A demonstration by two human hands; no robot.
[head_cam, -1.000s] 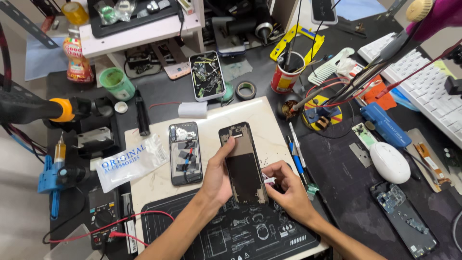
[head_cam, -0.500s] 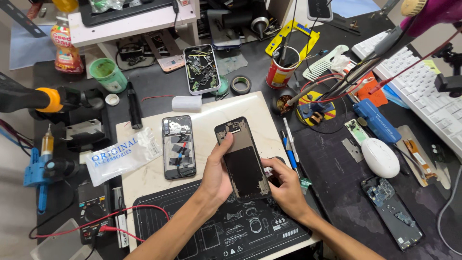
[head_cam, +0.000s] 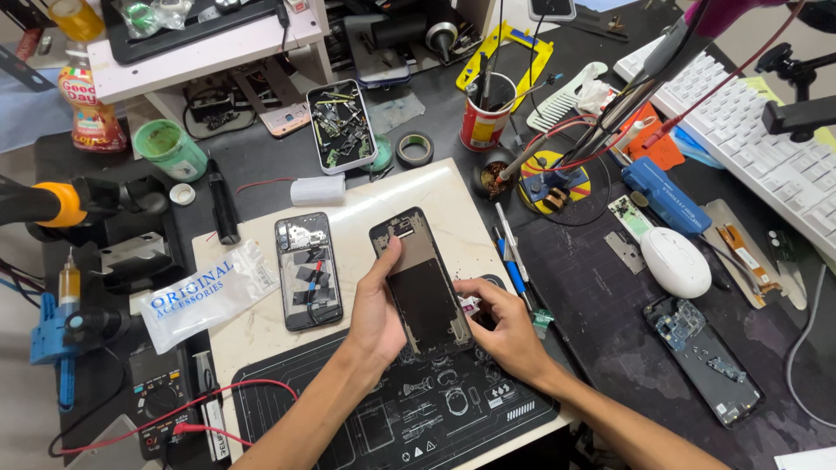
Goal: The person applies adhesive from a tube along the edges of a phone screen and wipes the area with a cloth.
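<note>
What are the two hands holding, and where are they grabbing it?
The left hand grips the opened phone frame along its left edge, thumb on the upper part. The right hand touches its lower right edge, pinching something small and pinkish there.

Only 1 view is given, taken from a head-worn camera looking steeply down at close range onto the cluttered workbench (head_cam: 610, 287), its far edge toward the picture's top.

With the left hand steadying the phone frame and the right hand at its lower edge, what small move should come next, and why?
Probably keep the left hand pressing the phone frame flat while the right hand works its fingertips along the lower right edge. Its fingers already pinch something small and pale there, too small to identify.
</note>
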